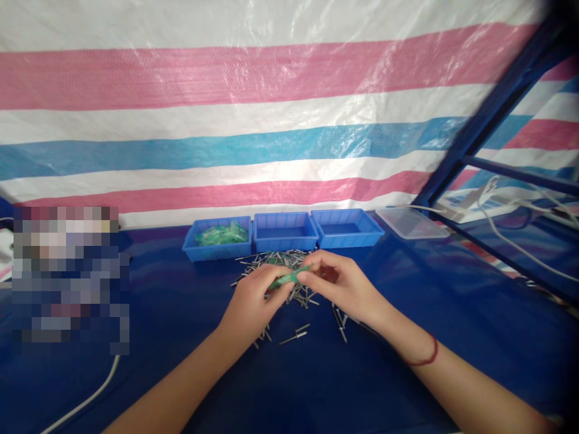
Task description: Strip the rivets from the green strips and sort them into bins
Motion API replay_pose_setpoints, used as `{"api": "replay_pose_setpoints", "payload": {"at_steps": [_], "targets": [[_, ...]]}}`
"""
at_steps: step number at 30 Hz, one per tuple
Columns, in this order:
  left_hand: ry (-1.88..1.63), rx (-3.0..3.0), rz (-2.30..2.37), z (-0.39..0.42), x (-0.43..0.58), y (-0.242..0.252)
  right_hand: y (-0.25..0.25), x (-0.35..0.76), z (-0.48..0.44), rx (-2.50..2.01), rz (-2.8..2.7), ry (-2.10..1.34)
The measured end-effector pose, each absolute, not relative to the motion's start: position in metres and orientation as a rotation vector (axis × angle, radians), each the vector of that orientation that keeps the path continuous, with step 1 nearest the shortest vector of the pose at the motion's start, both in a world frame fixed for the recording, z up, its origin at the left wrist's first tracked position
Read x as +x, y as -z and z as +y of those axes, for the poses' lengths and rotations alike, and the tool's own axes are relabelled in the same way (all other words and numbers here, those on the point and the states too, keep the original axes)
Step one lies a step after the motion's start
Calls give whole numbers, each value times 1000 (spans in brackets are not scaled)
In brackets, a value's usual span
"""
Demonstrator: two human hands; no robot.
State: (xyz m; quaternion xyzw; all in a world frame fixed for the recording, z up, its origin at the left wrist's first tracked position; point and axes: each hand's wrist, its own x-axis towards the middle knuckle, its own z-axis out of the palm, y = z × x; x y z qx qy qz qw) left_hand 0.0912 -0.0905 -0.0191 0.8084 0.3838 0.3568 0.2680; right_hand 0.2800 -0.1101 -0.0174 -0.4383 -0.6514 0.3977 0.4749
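My left hand [257,295] is closed, pinching a small green see-through plastic bag [289,278] between thumb and fingers. From the other side my right hand [348,283] grips the same bag with thumb and fingertips. What the bag contains, if anything, I cannot make out. Beneath and around both hands lies a loose heap of thin metal pins that look like pop rivets [304,295], partly covered by the hands. A few rivets [294,334] lie apart on the dark blue table, nearer to me.
Behind the heap stand three blue bins in a row: the left bin [217,252] holds green plastic bags [221,234], beside a middle bin [284,241] and a right bin [350,238]. A clear lid [411,223], white cables and a blue metal frame [493,108] are at the right.
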Motion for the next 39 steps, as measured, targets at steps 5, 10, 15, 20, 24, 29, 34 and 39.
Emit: {"api": "replay_pose_setpoints", "payload": {"at_steps": [5, 10, 15, 20, 24, 29, 34, 39], "targets": [[-1024, 1980, 993, -86, 86, 16, 13, 283, -115, -1043, -1729, -651], [-801, 1292, 793, -83, 90, 17, 11, 290, -121, -913, -1818, -106], [-808, 1032, 780, -89, 96, 13, 10, 293, -121, -859, -1941, -76], [-919, 1144, 838, -91, 93, 10, 12, 284, -119, -973, -1831, -447], [-991, 1156, 905, -90, 94, 11, 21, 273, -115, -1046, -1579, -895], [-980, 1119, 895, -91, 95, 12, 26, 268, -109, -1051, -1476, -1069], [-1040, 1196, 1001, -88, 92, 13, 24, 269, -108, -1058, -1407, -1076], [-1060, 1400, 1100, -84, 89, 12, 24, 268, -107, -1038, -1285, -1098]]}}
